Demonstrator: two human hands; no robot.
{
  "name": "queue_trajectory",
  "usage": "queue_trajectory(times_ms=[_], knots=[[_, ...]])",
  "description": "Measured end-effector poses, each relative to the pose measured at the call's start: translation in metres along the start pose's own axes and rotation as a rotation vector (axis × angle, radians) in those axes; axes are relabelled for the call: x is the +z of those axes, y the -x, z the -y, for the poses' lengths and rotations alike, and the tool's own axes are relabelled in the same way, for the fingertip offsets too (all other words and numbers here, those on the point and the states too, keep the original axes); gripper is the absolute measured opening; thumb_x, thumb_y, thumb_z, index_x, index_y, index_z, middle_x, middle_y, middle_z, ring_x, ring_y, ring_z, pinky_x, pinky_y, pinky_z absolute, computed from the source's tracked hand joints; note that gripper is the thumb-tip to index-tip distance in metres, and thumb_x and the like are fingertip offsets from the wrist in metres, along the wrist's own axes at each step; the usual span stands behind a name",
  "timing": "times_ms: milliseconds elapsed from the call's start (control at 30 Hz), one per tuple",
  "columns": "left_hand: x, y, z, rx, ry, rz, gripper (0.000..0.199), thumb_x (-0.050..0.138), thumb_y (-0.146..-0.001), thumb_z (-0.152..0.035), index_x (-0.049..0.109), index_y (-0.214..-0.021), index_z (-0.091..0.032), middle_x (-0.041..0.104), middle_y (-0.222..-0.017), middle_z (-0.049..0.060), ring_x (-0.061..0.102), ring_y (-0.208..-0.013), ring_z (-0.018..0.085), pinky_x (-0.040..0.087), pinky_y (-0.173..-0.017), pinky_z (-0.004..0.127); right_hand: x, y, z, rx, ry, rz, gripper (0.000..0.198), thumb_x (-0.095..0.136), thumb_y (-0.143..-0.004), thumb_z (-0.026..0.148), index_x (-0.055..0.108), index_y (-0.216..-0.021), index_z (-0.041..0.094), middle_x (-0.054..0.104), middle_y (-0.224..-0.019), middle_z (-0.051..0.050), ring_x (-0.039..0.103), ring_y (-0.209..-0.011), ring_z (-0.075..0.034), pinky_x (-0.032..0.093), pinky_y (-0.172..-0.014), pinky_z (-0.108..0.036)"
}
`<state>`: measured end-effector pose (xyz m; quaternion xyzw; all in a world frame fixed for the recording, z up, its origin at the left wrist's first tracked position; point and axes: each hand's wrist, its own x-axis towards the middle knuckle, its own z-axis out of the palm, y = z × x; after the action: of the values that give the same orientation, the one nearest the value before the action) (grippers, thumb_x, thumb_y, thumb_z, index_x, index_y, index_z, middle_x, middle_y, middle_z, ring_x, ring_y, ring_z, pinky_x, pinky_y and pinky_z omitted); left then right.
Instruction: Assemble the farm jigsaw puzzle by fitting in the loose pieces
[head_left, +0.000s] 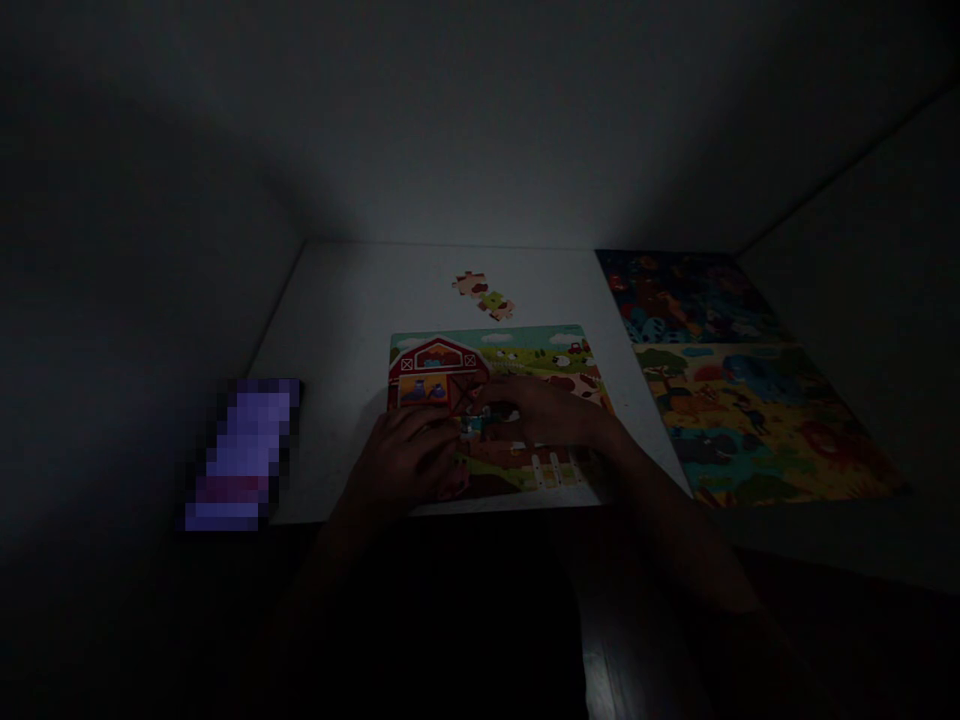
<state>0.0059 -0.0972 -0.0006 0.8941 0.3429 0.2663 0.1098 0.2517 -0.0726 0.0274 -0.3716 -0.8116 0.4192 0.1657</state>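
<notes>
A farm jigsaw puzzle [525, 355], showing a red barn, green fields and small animals, lies flat on a white table [352, 310] just below the centre of the frame. Both hands rest on its lower half, close together. The left hand [409, 460] lies palm down over the puzzle's lower left part, fingers curled loosely toward the middle. The right hand [544, 412] lies over the centre, fingers bent and pointing left so that the two sets of fingertips nearly meet; the dim light hides whether either hand pinches a piece. Above the puzzle, toward the far edge of the table, a few loose joined pieces [484, 294] lie apart from it. At the right of the frame, two finished animal puzzles lie side by side: a darker one [682, 295] farther back and a brighter yellow one [757, 420] nearer. At the lower left, a blurred purple object [244, 450] sits at the table's edge. The room is very dark.
</notes>
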Motion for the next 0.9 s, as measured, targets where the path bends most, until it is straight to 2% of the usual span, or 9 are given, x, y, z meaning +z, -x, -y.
queue_trajectory(times_ms=[133,367,567,900], knots=[[-0.0002,-0.0002,0.0002,0.007,0.009,0.014,0.018,0.054,-0.093,-0.025,0.069,-0.103,-0.022,0.069,-0.112,0.006,0.061,-0.106,0.022,0.048,-0.091,0.041,-0.0003,0.0004,0.0006,0.038,0.003,0.016,0.034,0.063,-0.086,0.018,0.065,-0.118,0.029,0.068,-0.116,-0.001,0.063,-0.103,-0.020,0.049,-0.089,-0.033],[-0.0008,0.0002,0.0001,0.001,0.024,0.032,0.021,0.054,-0.093,-0.024,0.069,-0.106,-0.024,0.068,-0.114,0.006,0.061,-0.107,0.022,0.048,-0.092,0.041,0.0002,0.0019,0.0019,0.036,0.082,-0.006,0.037,0.065,-0.086,0.019,0.063,-0.122,0.029,0.066,-0.121,-0.003,0.061,-0.109,-0.022,0.045,-0.095,-0.037],[-0.0013,-0.0007,-0.0004,0.031,0.002,-0.002,0.020,0.054,-0.093,-0.023,0.070,-0.105,-0.021,0.069,-0.112,0.007,0.062,-0.105,0.022,0.048,-0.091,0.039,-0.0009,0.0013,0.0062,0.034,0.133,-0.005,0.032,0.066,-0.086,0.021,0.065,-0.118,0.023,0.065,-0.123,-0.008,0.060,-0.111,-0.024,0.045,-0.096,-0.038],[-0.0004,-0.0007,0.0000,0.022,0.016,0.016,0.021,0.053,-0.094,-0.024,0.069,-0.107,-0.022,0.069,-0.114,0.006,0.061,-0.105,0.021,0.049,-0.090,0.042,0.0022,0.0017,-0.0014,0.006,0.144,-0.019,0.036,0.067,-0.085,0.021,0.064,-0.120,0.027,0.062,-0.126,-0.006,0.060,-0.111,-0.023,0.045,-0.096,-0.038]])
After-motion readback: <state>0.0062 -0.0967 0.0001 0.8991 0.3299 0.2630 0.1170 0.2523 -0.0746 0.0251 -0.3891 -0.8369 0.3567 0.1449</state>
